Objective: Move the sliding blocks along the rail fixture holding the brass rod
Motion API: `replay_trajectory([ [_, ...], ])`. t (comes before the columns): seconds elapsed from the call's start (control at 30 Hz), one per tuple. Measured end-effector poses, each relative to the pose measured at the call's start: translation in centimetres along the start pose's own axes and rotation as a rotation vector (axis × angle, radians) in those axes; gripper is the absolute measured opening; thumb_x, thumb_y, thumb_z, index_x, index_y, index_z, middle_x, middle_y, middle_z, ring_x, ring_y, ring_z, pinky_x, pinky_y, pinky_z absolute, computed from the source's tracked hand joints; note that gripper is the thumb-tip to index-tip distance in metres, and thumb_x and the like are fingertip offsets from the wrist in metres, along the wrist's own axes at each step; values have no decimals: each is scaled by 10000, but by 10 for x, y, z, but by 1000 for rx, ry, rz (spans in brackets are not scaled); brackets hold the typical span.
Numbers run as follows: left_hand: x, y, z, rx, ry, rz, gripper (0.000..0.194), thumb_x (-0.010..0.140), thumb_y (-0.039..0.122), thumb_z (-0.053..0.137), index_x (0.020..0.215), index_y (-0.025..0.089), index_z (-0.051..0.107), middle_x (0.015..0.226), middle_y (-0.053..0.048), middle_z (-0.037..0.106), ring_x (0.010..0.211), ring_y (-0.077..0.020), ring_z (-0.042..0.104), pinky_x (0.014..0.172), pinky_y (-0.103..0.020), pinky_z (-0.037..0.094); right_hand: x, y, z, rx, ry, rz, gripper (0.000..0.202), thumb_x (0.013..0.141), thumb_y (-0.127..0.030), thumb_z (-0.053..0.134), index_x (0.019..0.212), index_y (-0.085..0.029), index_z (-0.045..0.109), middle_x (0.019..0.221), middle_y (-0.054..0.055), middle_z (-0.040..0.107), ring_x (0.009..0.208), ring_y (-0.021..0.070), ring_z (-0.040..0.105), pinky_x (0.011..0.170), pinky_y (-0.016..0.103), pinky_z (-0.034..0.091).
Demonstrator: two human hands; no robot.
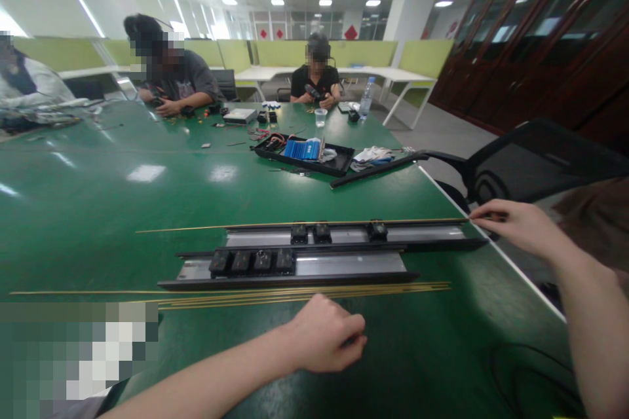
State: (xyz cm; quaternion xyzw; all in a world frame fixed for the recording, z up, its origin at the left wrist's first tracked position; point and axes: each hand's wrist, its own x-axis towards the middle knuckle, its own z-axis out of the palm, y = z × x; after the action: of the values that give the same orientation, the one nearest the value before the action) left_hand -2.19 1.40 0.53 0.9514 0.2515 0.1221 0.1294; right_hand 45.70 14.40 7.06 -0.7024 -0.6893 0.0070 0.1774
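Observation:
My right hand (514,222) pinches the right end of a thin brass rod (196,229), which lies along the far edge of a long metal rail (344,234) with black blocks in it. A second, nearer rail (351,264) holds several black blocks (262,261) side by side at its left part. Several more brass rods (236,300) lie on the green table in front of that rail. Close to these rods, my left hand (331,334) rests with curled fingers; whether anything is inside them is hidden.
Beyond the rails on the green table (98,209) are a black tray (339,163) with a blue part, white gloves (373,157), a black strip, a cup and a bottle (366,99). People sit across. A chair (535,157) stands at the right.

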Motion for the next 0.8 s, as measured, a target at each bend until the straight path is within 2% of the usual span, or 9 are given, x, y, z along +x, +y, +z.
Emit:
replay_trajectory([
  [0.1,0,0,1,-3,1,5,201,928,293,587,758,209,520,630,18,665,532,-136,628,464,-272,284,0,4,-3,48,-87,54,420,721,-618,672,907,-254,770,846,42,749,747,234,661,671,355,488],
  [0.3,0,0,1,0,0,2,195,933,296,584,768,209,530,636,18,670,535,-134,629,472,-266,302,-2,12,-4,67,-70,98,380,697,-576,674,896,-270,778,886,39,767,791,255,682,731,382,509],
  [0.47,-1,-1,2,-1,4,3,197,928,296,584,763,210,517,639,21,671,538,-136,629,468,-269,277,-2,17,-2,107,-59,80,360,702,-534,667,897,-255,784,943,58,784,833,267,695,734,374,514],
  [0.7,-1,-1,3,-10,-4,-1,204,927,297,581,756,210,510,632,15,665,527,-137,617,467,-268,262,0,28,-2,60,-30,106,360,685,-552,665,889,-284,792,942,43,781,815,269,689,732,392,506],
  [0.8,-1,-1,2,-13,5,-5,199,926,295,575,760,211,508,633,21,666,527,-135,609,472,-272,237,-1,34,-1,70,-16,99,392,691,-605,665,883,-287,789,951,51,784,795,272,685,714,398,506],
])
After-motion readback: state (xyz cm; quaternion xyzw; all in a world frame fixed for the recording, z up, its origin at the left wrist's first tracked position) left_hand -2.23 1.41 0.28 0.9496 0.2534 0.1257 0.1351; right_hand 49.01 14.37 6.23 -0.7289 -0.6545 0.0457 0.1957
